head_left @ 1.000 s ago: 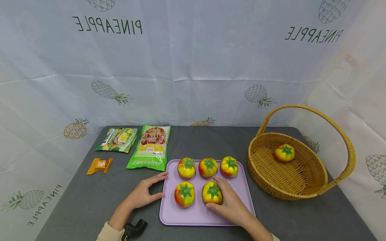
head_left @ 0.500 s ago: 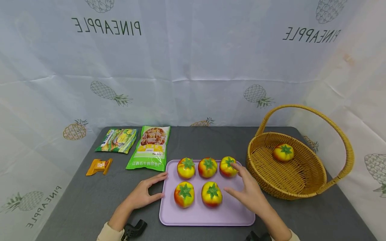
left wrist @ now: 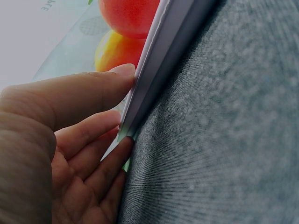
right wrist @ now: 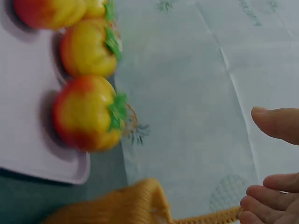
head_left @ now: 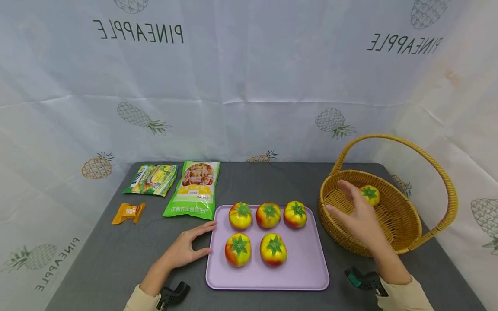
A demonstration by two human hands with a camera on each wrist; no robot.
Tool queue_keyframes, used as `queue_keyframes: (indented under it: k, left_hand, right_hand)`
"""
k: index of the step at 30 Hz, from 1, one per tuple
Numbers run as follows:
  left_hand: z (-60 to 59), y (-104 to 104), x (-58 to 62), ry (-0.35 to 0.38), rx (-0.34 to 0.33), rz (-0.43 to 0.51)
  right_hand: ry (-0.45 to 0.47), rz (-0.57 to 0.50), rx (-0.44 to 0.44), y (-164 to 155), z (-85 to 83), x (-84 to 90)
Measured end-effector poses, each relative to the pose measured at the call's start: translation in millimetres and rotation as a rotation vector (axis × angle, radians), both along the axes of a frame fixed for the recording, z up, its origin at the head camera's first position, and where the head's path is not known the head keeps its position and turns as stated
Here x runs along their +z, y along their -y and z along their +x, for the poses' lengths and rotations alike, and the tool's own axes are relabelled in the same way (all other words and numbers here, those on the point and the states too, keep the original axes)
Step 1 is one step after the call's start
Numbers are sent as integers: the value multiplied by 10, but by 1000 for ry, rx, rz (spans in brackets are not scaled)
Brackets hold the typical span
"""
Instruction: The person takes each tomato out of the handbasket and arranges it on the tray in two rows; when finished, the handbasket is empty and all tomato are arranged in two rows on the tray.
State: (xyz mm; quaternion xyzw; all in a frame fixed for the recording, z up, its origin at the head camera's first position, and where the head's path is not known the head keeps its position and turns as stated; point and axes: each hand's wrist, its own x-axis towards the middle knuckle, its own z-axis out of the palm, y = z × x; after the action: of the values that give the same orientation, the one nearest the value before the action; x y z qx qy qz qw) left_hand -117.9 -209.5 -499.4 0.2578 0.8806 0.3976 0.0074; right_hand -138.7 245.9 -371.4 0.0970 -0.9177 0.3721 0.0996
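On the lilac tray (head_left: 299,272) sit several red-and-yellow persimmons with green leafy tops, three along the back and two in front, among them the front right persimmon (head_left: 273,249). My left hand (head_left: 183,251) rests at the tray's left edge, with thumb (left wrist: 122,71) and fingertips right at the rim. Over the left side of the wicker basket (head_left: 330,231) hovers my right hand (head_left: 362,218), thumb and fingers spread apart and holding nothing. Another persimmon (head_left: 371,195) lies inside the basket, partly hidden behind that hand.
At the back left lie a green-and-yellow packet (head_left: 151,180) and a taller green food bag (head_left: 196,190). A small orange packet (head_left: 128,213) is nearer the front. The basket's tall arched handle (head_left: 439,170) rises at the right. A pineapple-print curtain (head_left: 249,86) hangs behind the table.
My right hand has let go of the front right persimmon, lifted away and moved right to the basket. That persimmon stays on the tray. My left hand has not moved.
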Motion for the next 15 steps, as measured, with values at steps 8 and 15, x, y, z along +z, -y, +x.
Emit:
queue_keyframes:
  k: [8,15]
  left_hand:
    - [10,-14,28,0,-3,-7]
    - [13,-20,40,6,-2,7]
  right_hand:
    - [92,9,-64,-363,-277,228]
    - [189,67,-82,-612,-566,273]
